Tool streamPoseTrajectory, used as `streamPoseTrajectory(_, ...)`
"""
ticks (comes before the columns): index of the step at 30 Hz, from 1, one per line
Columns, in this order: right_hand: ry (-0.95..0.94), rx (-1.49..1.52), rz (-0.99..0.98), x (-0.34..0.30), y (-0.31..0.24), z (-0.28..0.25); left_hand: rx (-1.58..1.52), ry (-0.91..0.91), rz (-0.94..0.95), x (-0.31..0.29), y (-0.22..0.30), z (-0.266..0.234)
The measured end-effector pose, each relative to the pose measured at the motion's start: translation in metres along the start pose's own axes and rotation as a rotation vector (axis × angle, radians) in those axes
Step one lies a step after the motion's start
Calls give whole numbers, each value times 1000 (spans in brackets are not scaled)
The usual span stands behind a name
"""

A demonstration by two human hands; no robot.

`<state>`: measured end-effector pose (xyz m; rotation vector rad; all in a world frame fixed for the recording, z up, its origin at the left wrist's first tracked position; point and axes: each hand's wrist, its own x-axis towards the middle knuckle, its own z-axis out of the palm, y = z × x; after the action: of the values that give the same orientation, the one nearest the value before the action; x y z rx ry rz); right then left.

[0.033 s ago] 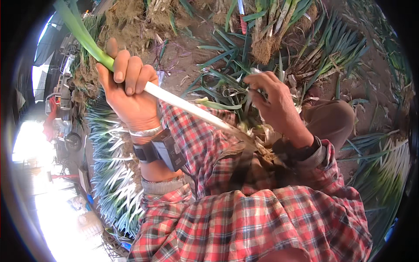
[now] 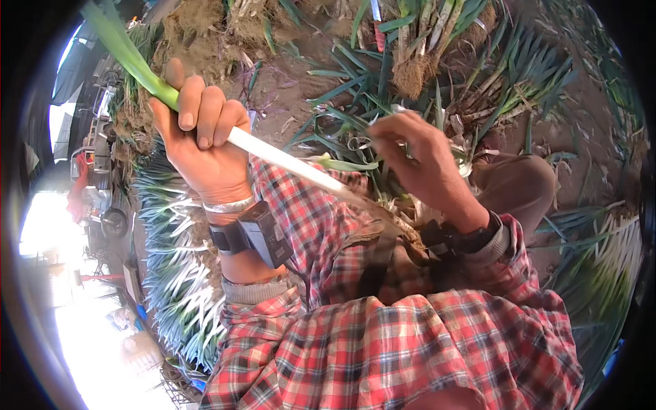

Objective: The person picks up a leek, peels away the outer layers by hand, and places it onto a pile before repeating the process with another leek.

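My left hand (image 2: 205,130) is closed around a large green onion (image 2: 294,164) where its green top (image 2: 126,55) meets the smooth white shaft. The stalk slants down to the right across my lap, and its brownish root end (image 2: 410,236) lies below my right hand. My right hand (image 2: 424,154) hovers above that lower end, apart from the white shaft, with bent fingers. Motion smears its fingertips, so whether they pinch anything does not show. A small white patch (image 2: 398,108) shows at its fingers. A black box (image 2: 263,232) is strapped to my left wrist.
Cleaned green onions (image 2: 184,266) lie in a long row on my left. Untrimmed bunches with roots (image 2: 413,72) lie ahead on the soil, near a red-handled tool (image 2: 380,37). Loose leaves (image 2: 348,130) are scattered before me. Another pile (image 2: 601,260) lies on the right.
My right hand has shifted slightly left, and its fingers have moved nearer the stalk. My left hand keeps its hold on the green onion, almost unmoved.
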<state>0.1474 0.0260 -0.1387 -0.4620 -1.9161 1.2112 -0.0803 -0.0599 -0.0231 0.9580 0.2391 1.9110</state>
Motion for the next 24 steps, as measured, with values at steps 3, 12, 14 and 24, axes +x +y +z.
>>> streamPoseTrajectory(3,-214,189,-110,20,-52,19,-30,-40,-27,2,0,8)
streamPoseTrajectory(12,-128,159,-111,14,-50,39,-12,-67,-9,5,-4,23)
streamPoseTrajectory(14,-51,243,-129,16,-48,45,-8,-89,-7,6,-3,24)
streamPoseTrajectory(24,-155,-76,-263,19,-39,18,7,-108,-86,19,-6,26)
